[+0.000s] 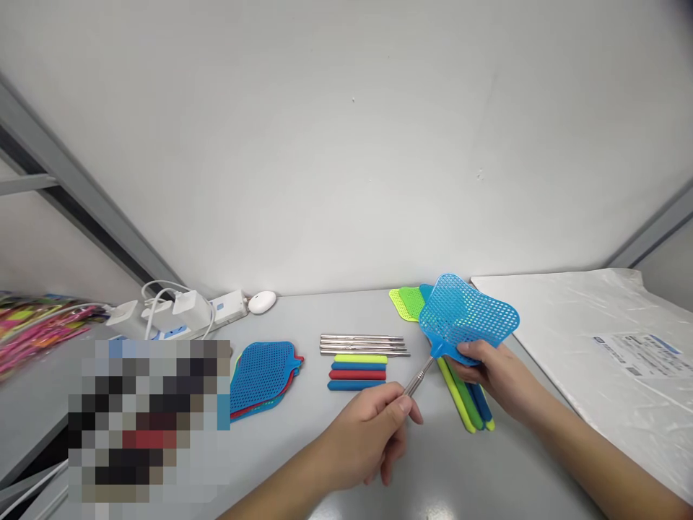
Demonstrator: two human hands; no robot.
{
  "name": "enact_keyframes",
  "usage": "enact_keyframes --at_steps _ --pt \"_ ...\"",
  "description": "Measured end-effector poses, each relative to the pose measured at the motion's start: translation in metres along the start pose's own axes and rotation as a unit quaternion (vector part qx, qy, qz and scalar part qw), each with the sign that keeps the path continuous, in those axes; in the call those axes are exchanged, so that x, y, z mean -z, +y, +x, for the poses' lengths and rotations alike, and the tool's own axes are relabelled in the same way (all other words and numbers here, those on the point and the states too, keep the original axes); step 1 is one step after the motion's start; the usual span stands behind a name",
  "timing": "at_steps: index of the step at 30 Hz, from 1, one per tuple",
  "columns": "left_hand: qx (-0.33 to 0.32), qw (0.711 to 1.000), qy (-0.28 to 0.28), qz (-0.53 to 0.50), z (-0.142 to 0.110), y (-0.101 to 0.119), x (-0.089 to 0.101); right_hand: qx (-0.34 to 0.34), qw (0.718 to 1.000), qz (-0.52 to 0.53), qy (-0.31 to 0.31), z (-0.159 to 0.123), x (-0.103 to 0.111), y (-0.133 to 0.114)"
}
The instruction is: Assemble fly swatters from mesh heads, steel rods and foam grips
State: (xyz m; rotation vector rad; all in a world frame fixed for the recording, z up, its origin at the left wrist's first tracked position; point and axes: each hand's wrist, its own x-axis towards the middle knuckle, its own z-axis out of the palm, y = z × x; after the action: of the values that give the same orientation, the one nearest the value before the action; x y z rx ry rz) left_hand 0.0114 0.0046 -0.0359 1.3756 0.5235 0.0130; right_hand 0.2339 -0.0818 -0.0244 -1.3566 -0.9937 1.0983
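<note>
A blue perforated fly swatter head [460, 310] is pinched along its lower edge by my right hand [495, 375], thumb on top. My left hand [376, 433] is closed around a silver metal rod [419, 377], whose upper end meets the neck of that head; how deep it sits there I cannot tell. Beyond my left hand lie several more metal rods [360, 343] side by side. Yellow, blue and red handle grips [357, 375] rest just in front of them. To the left is a stack of swatter heads [263, 372], blue on top.
Under my right hand lie fly swatters with green, yellow and blue handles [466, 401]; their green heads [406, 303] show near the wall. A white wrapped package [574, 318] covers the right side. Chargers on a power strip [227, 307] and a white mouse-like object [263, 302] stand back left.
</note>
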Motion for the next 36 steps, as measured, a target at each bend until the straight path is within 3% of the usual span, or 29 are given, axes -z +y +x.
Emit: enact_keyframes --at_steps 14,20,26,31,34,36 --pt "-0.002 1.0 0.005 0.003 -0.002 0.0 -0.001 -0.04 0.999 0.002 -0.037 -0.004 -0.003 0.0" --pt "-0.041 0.996 -0.045 -0.061 -0.004 0.005 -0.002 -0.014 0.997 -0.043 -0.07 -0.009 -0.014 -0.004" --pt "-0.042 0.995 -0.057 -0.064 -0.003 0.005 -0.002 -0.032 0.995 -0.084 0.047 -0.013 -0.033 -0.011" --pt "-0.012 1.0 0.007 0.004 -0.006 0.007 -0.007 -0.041 0.996 -0.075 0.014 -0.014 -0.034 -0.013" --pt "-0.025 0.991 0.064 0.119 -0.013 0.019 -0.01 -0.037 0.997 -0.064 0.008 -0.018 -0.037 -0.011" --pt "-0.05 0.967 0.101 0.23 -0.018 0.028 -0.012 -0.026 0.998 -0.055 0.007 -0.02 -0.041 -0.008"
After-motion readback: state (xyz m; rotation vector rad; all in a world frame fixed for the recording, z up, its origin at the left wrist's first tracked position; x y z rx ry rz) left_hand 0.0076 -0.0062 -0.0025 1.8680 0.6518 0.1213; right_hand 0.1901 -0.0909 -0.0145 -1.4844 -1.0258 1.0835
